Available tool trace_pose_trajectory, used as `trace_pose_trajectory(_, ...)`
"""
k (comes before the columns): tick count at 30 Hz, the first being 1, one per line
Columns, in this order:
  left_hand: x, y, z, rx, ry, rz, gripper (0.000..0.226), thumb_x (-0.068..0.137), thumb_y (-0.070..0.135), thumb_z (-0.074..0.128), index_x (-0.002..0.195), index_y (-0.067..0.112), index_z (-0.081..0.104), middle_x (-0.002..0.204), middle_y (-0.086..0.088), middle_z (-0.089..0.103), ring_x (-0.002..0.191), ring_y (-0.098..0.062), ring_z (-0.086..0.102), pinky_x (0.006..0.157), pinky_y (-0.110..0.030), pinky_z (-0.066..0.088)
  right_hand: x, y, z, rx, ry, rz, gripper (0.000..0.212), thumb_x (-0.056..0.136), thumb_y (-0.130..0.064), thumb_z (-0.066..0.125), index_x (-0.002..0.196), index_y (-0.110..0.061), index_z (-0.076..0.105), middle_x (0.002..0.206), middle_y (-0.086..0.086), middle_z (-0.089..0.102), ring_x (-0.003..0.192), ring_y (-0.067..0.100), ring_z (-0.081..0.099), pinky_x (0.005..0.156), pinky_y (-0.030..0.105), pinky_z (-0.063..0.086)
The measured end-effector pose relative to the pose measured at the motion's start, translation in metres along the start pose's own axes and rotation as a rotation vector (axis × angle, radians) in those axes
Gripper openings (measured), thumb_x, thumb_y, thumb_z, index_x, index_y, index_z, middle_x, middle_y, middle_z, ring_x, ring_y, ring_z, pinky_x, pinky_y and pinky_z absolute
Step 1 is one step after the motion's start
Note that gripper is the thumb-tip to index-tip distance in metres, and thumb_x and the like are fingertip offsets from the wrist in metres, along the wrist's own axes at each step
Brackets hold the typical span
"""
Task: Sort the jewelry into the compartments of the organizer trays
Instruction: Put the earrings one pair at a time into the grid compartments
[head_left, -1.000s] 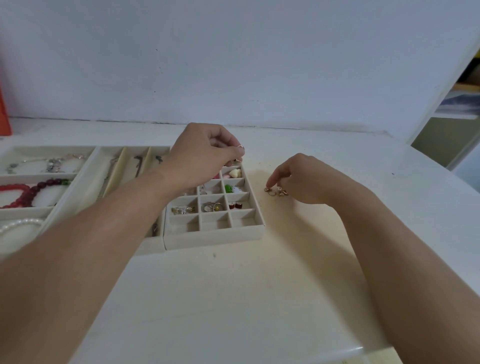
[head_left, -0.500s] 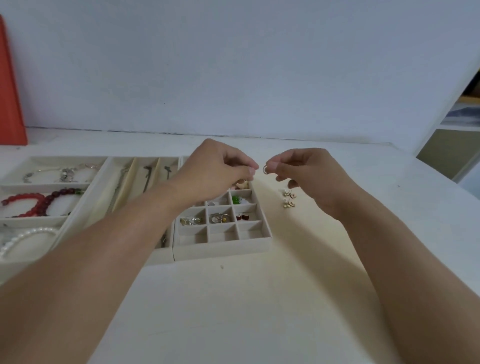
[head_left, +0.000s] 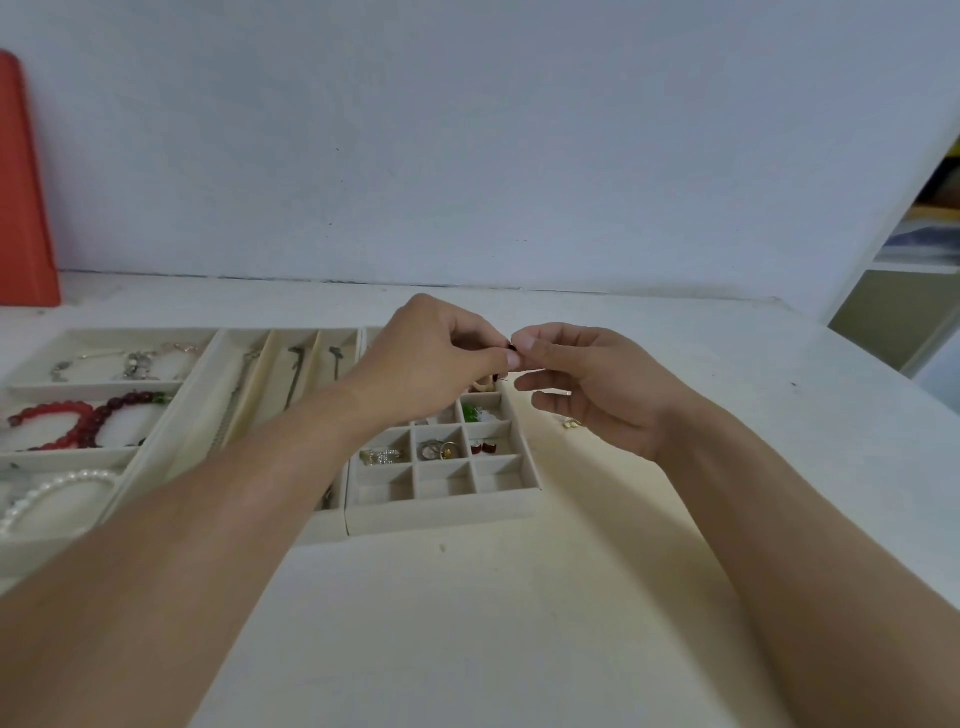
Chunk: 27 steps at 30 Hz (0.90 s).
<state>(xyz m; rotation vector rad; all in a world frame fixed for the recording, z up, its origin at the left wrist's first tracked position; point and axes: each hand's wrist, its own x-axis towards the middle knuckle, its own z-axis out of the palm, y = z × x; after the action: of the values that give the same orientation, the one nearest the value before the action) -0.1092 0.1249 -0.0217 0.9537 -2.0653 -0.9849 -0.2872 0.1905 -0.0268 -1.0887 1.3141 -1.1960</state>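
My left hand and my right hand meet fingertip to fingertip above the far right corner of the small-compartment tray. Together they pinch a tiny dark earring; its shape is too small to make out. The tray's cells hold rings, red studs, a green piece and a sparkly piece. A small gold earring lies on the table just below my right hand.
To the left stand a tray of long slots with chains and a tray with a red bead bracelet, a pearl strand and a silver bracelet. An orange object leans at the far left wall.
My right hand lifted from the loose earrings on the table and came up to my left hand; both now pinch one small piece together. The view shifted slightly up.
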Motion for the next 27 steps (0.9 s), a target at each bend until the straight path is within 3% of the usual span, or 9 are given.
trace_pose_trajectory(3, 0.001, -0.001, 0.0, 0.001, 0.028, -0.005, 0.008, 0.086, 0.025, 0.077, 0.081, 0.02, 0.08, 0.057, 0.011, 0.067, 0.048, 0.004, 0.055, 0.051, -0.005, 0.038, 0.001, 0.001, 0.001, 0.013, 0.034, -0.034, 0.013, 0.089, -0.027, 0.07, 0.094, -0.015, 0.069, 0.091, 0.002, 0.075, 0.074, 0.012, 0.066, 0.069, 0.023, 0.053)
trace_pose_trajectory(10, 0.002, -0.003, -0.002, 0.003, 0.009, -0.025, 0.007, 0.088, 0.023, 0.076, 0.083, 0.02, 0.08, 0.067, 0.002, 0.072, 0.055, -0.004, 0.061, 0.057, -0.012, 0.046, 0.006, 0.006, 0.003, -0.089, 0.115, -0.171, 0.02, 0.088, -0.02, 0.075, 0.102, -0.006, 0.074, 0.094, 0.009, 0.073, 0.076, 0.013, 0.064, 0.066, 0.019, 0.052)
trace_pose_trajectory(13, 0.003, -0.005, -0.002, 0.029, -0.024, -0.004, 0.004, 0.087, 0.022, 0.077, 0.087, 0.02, 0.08, 0.079, 0.001, 0.077, 0.077, -0.015, 0.072, 0.077, -0.023, 0.056, 0.008, 0.011, 0.002, -0.1, 0.125, -0.188, 0.018, 0.089, -0.019, 0.074, 0.101, -0.006, 0.076, 0.093, 0.007, 0.075, 0.078, 0.011, 0.064, 0.072, 0.02, 0.052)
trace_pose_trajectory(15, 0.002, -0.005, -0.002, 0.029, -0.04, 0.009, 0.003, 0.088, 0.021, 0.076, 0.087, 0.021, 0.08, 0.081, 0.002, 0.077, 0.08, -0.014, 0.073, 0.082, -0.023, 0.056, 0.009, 0.011, 0.0, -0.084, 0.12, -0.181, 0.019, 0.089, -0.017, 0.073, 0.104, -0.005, 0.077, 0.096, 0.008, 0.076, 0.081, 0.012, 0.066, 0.076, 0.021, 0.053)
trace_pose_trajectory(18, 0.003, -0.005, -0.002, 0.026, -0.039, 0.018, 0.005, 0.089, 0.019, 0.075, 0.087, 0.021, 0.079, 0.076, 0.003, 0.076, 0.07, -0.006, 0.069, 0.072, -0.015, 0.054, 0.009, 0.009, -0.002, -0.045, 0.077, -0.163, 0.022, 0.091, -0.011, 0.071, 0.11, -0.003, 0.075, 0.103, 0.009, 0.076, 0.087, 0.012, 0.068, 0.079, 0.02, 0.054)
trace_pose_trajectory(24, -0.004, -0.001, -0.001, 0.034, -0.007, 0.034, 0.005, 0.09, 0.017, 0.074, 0.09, 0.02, 0.078, 0.073, 0.004, 0.073, 0.063, -0.002, 0.065, 0.063, -0.012, 0.048, 0.008, 0.006, -0.005, 0.023, 0.048, -0.13, 0.023, 0.087, -0.01, 0.073, 0.107, 0.0, 0.074, 0.094, 0.005, 0.075, 0.081, 0.011, 0.069, 0.076, 0.018, 0.054)
trace_pose_trajectory(27, -0.012, 0.001, -0.005, 0.026, 0.004, 0.039, 0.004, 0.089, 0.017, 0.075, 0.09, 0.02, 0.078, 0.075, 0.001, 0.074, 0.064, -0.002, 0.064, 0.069, -0.016, 0.052, 0.004, 0.002, -0.003, 0.035, -0.017, -0.101, 0.03, 0.085, -0.014, 0.073, 0.11, 0.002, 0.072, 0.092, 0.004, 0.075, 0.08, 0.009, 0.069, 0.075, 0.017, 0.054)
